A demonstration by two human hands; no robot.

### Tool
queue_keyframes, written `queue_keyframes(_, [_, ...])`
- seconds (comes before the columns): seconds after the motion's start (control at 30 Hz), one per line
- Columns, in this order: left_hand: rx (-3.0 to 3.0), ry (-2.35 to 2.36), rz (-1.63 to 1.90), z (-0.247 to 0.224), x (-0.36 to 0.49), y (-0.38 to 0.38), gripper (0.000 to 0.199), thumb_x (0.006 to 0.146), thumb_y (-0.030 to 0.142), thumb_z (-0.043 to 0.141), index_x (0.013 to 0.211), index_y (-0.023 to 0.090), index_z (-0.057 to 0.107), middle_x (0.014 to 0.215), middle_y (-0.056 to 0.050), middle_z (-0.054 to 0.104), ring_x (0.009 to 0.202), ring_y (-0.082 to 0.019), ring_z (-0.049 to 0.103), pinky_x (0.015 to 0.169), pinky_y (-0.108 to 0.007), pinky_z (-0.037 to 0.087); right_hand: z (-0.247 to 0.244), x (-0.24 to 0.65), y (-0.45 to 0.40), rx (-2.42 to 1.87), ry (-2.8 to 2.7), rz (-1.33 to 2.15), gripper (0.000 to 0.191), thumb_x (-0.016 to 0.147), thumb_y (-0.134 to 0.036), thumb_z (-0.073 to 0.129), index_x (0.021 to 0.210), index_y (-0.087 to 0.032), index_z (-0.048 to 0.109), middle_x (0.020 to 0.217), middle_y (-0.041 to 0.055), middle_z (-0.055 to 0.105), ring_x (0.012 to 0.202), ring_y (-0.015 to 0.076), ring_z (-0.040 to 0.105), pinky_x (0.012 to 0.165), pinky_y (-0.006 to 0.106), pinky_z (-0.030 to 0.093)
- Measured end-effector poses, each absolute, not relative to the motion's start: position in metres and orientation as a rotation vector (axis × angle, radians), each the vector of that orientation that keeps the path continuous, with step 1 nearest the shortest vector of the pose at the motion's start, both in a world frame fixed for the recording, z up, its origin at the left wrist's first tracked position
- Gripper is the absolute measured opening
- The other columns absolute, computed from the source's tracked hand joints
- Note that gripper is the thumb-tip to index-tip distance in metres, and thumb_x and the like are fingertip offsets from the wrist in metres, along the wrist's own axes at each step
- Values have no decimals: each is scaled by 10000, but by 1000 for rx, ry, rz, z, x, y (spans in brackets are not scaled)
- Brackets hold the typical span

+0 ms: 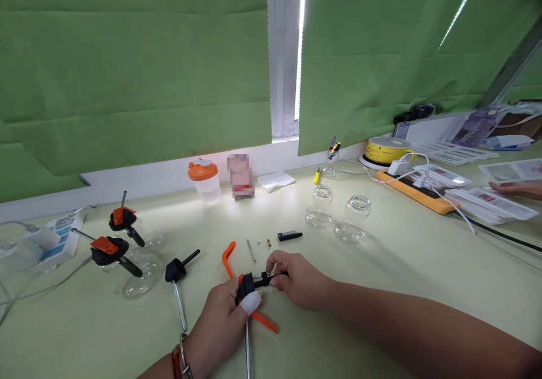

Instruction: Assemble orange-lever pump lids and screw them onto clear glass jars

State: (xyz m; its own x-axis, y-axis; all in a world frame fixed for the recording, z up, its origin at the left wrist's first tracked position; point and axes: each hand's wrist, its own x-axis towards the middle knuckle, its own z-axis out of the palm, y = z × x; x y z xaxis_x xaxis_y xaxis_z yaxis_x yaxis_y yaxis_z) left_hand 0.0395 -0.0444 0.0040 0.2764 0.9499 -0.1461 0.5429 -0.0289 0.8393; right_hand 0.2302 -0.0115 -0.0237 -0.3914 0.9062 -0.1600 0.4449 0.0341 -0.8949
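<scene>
My left hand [226,314], with white tape on its thumb, grips a black pump head [246,286] fitted with orange pieces [265,322]. A thin metal tube [248,348] extends below it. At the pump head's right end, the fingers of my right hand [292,277] are closed on a slim black part [280,275]; whether it is attached is hidden. Just behind lie a metal pin [251,250], tiny brass-coloured bits [269,243] and a black piece with a spring [290,235]. Left of my hands, a black cup-shaped fitting [174,270] has a metal tube.
Two glass bottles with black-and-orange tops [110,249] stand left, near a white power strip [68,238]. Glass jars [352,221], an orange-lidded cup [208,190] and a yellow-handled screwdriver [317,177] are behind. An orange power strip [417,192] and another person's hand [519,190] are right.
</scene>
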Motion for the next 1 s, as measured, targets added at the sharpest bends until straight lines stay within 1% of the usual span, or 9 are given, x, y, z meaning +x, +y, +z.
queue_keyframes(0.13, [1681,1378,588,4,39,-44,277,823,433,495,764,178,587,736,-13,601,705,-195,537,641,-267,418,-25,230,-11,-1368,-1858,1316,148,789,-169,538,924,-226,522,716,-35,550,576,95,451,552,217,359])
queue_keyframes(0.27, [1677,1366,591,4,39,-44,271,822,431,498,757,181,577,727,-11,600,703,-196,542,641,-267,417,-26,231,-11,-1372,-1870,1288,112,788,-174,534,890,-220,521,703,-33,540,591,103,455,548,220,354])
queue_keyframes(0.4, [1668,1401,582,5,39,-44,288,818,448,507,743,176,570,711,-9,589,689,-194,534,628,-270,413,-26,231,-10,-1363,-1872,1290,137,796,-173,533,923,-222,521,720,-28,555,600,103,469,554,219,362])
queue_keyframes(0.57, [1642,1359,600,7,39,-45,249,819,401,515,811,180,630,749,-6,640,736,-208,569,661,-272,421,-26,232,-10,-1353,-1877,1288,153,802,-173,526,945,-226,523,726,-26,559,586,101,474,542,216,363])
queue_keyframes(0.7, [1637,1369,592,5,38,-45,259,811,393,518,847,176,654,777,-15,656,757,-217,573,678,-280,431,-25,231,-11,-1357,-1883,1287,135,799,-170,528,922,-224,523,720,-28,557,586,98,475,546,215,367])
queue_keyframes(1.0, [1648,1395,576,5,40,-43,251,800,399,515,796,174,625,749,-19,631,734,-208,557,660,-271,418,-23,231,-10,-1381,-1879,1291,151,793,-175,539,932,-232,528,725,-27,565,604,104,490,555,215,380])
